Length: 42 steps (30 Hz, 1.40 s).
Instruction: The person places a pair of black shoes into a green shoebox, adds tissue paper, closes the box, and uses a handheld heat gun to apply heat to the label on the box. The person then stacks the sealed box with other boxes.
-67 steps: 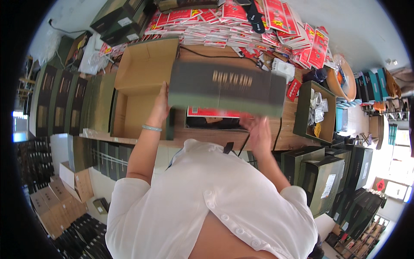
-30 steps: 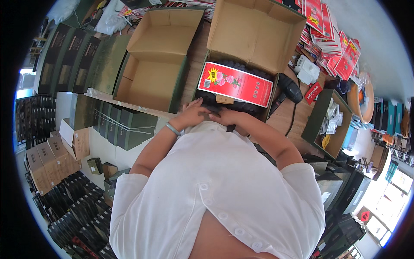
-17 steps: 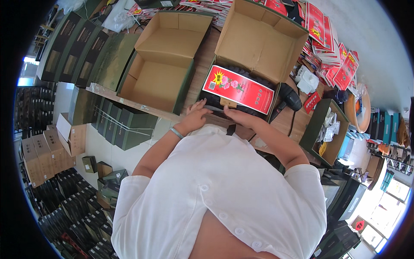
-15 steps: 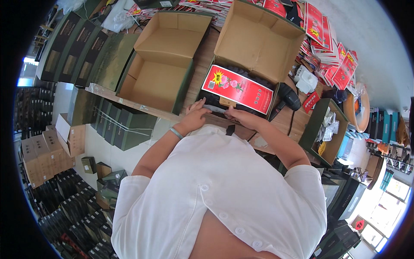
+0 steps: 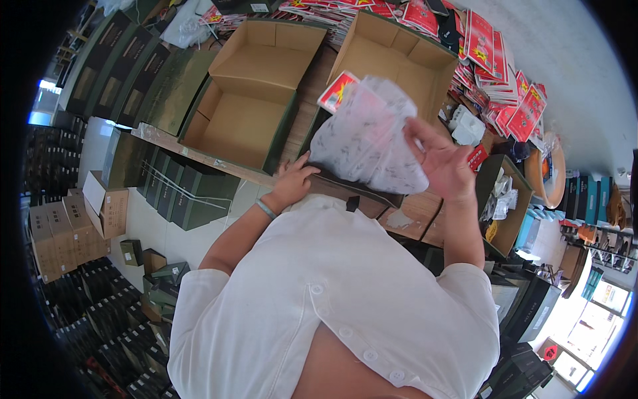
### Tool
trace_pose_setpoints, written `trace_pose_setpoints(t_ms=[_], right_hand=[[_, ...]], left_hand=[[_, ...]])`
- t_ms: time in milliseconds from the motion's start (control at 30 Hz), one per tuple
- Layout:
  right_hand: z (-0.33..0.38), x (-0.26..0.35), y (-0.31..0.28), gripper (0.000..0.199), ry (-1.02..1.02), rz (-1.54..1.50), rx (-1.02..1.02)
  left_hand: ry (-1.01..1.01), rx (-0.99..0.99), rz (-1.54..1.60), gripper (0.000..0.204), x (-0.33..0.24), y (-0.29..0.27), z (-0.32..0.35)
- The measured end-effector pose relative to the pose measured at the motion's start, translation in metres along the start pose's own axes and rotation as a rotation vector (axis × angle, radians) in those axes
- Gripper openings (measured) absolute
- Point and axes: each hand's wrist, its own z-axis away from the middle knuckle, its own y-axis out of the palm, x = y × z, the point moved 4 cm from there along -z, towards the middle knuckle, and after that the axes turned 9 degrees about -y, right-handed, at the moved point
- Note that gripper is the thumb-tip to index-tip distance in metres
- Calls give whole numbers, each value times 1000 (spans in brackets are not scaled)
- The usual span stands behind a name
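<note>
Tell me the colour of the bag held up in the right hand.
The bag is see-through white, with faint pink specks; the head view shows it in the right hand.

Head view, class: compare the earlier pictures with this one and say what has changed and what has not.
The right hand has risen from the flat red printed box, lifting a translucent white wrapping sheet that now covers most of it. The left hand stays at the dark tray's near edge. The two open brown cardboard cartons are unmoved.
</note>
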Motion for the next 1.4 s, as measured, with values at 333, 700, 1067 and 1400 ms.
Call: trace_pose_setpoints(t_ms=[333, 700, 1067, 1400], right_hand=[[-67, 116, 72, 107, -363, 478, 184], [-175, 165, 115, 63, -655, 1462, -441], [-349, 25, 96, 57, -654, 1470, -336], [-471, -153, 36, 62, -625, 1802, -104]], left_hand=[[-73, 184, 485, 48, -44, -89, -62], [136, -255, 1095, 12, 52, -161, -64], [-116, -329, 867, 21, 235, -194, -16], [-350, -474, 448, 17, 307, -205, -44]])
